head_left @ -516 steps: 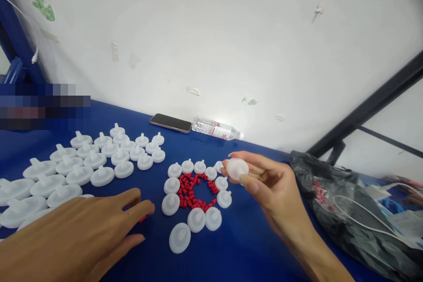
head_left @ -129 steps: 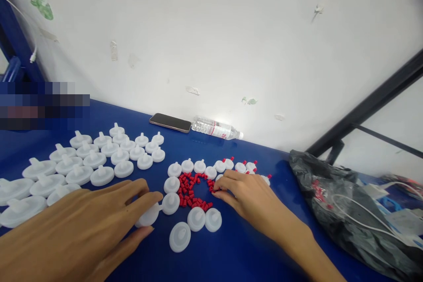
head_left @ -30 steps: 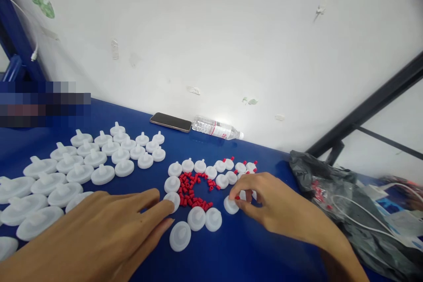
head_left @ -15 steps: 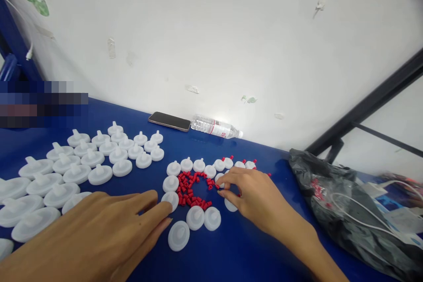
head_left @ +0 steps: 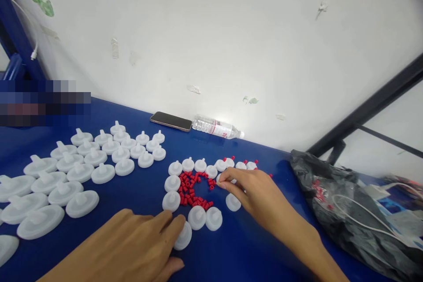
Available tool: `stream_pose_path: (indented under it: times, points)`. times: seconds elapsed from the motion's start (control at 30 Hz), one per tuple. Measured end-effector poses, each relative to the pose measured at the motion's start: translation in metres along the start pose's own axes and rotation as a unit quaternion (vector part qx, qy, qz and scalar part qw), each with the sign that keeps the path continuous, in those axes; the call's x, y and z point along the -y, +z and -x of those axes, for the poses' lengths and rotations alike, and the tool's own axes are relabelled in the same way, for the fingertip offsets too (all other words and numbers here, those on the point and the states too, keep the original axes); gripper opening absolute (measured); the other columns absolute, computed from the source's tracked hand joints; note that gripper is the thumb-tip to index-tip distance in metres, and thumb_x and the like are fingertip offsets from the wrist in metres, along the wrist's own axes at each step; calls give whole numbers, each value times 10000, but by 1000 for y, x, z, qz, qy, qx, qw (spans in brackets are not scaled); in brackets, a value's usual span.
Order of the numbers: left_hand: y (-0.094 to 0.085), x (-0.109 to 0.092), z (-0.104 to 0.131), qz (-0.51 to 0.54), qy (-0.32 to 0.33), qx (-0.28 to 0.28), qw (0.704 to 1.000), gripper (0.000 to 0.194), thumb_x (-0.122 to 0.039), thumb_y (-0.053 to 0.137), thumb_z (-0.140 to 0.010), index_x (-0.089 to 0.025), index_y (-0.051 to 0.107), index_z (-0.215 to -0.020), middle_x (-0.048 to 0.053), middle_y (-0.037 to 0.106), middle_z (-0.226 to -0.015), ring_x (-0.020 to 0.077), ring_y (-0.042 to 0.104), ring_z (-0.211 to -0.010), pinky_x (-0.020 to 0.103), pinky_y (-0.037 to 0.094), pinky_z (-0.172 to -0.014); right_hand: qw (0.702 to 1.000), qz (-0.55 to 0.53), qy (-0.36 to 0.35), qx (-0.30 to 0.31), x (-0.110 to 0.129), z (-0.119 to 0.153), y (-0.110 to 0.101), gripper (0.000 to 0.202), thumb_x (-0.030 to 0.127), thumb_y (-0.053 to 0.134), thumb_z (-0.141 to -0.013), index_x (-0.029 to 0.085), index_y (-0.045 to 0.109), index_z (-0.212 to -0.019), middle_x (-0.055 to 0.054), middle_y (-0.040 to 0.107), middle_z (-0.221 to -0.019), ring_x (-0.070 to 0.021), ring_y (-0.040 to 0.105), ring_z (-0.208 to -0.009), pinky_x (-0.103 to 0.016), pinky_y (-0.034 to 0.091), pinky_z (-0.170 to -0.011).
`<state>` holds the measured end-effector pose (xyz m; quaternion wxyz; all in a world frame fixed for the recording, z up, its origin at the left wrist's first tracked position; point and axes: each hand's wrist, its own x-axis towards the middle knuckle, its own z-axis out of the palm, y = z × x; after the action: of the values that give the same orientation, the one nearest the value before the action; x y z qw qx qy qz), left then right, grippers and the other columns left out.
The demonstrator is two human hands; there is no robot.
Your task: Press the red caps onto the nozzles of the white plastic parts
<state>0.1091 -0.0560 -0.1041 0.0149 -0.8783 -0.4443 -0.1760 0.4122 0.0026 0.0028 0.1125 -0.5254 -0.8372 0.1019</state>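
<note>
My left hand (head_left: pixel 132 244) lies low over the blue table, its fingers loosely bent and thumb apart. Its fingertips rest over the left edge of a white plastic disc with a short stem (head_left: pixel 183 237), partly covering it. Further right, my right hand (head_left: pixel 254 194) has thumb and index fingertip pinched together beside a mostly hidden white disc; whatever is in the pinch is hidden. Between the hands is a pile of small red tubular caps (head_left: pixel 190 189), ringed by white discs (head_left: pixel 197 218). Several discs at the back right (head_left: pixel 241 165) have red caps on their stems.
Many more white stemmed discs (head_left: pixel 94 157) stand at the left. A phone (head_left: pixel 171 120) and a clear bottle (head_left: pixel 216 128) lie along the wall. At right is a black plastic bag (head_left: pixel 357 216) with a clear bag of red pieces (head_left: pixel 320 191) and a white cable on it.
My left hand has moved down and right, from one disc to the nearer one. My right fingertips have closed; the red cap seen at them earlier no longer shows.
</note>
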Motion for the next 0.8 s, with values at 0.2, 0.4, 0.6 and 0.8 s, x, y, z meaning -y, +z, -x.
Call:
stream_pose_path:
  times: [0.2, 0.4, 0.6, 0.8]
  points:
    - [22, 2, 7, -52, 45, -34, 997, 461, -217, 584, -1067, -397, 883, -1368, 32, 932, -1178, 256, 810, -788, 377, 543, -656, 989, -129, -53, -40, 6, 6, -6, 157, 168, 846, -1195, 299, 901, -1262, 38, 972, -1146, -187, 870, -835, -281, 619, -775]
    - [10, 6, 9, -65, 68, -151, 984, 484, -187, 499, -1054, -378, 874, -1293, 37, 921, -1234, 283, 844, -947, 410, 532, -690, 973, -168, -136, -82, 15, 8, -4, 128, 191, 872, -1191, 267, 956, -1248, -20, 938, -1135, -199, 863, -959, -272, 663, -852]
    - [5, -2, -2, -73, 91, -175, 978, 435, -169, 446, -1067, -299, 774, -1321, 72, 902, -1240, 291, 857, -907, 443, 545, -688, 962, -202, -160, -95, 19, 9, 0, 78, 219, 903, -1173, 254, 959, -1131, -19, 925, -1055, -168, 822, -845, -240, 630, -725]
    - [-13, -6, -17, 22, 57, -187, 980, 371, -149, 379, -1155, -324, 680, -1284, -40, 852, -1035, 188, 692, -578, 450, 380, -543, 933, -288, -191, -99, 27, 11, 5, 132, 294, 921, -1175, 244, 963, -1060, -23, 960, -983, -158, 869, -797, -199, 615, -634]
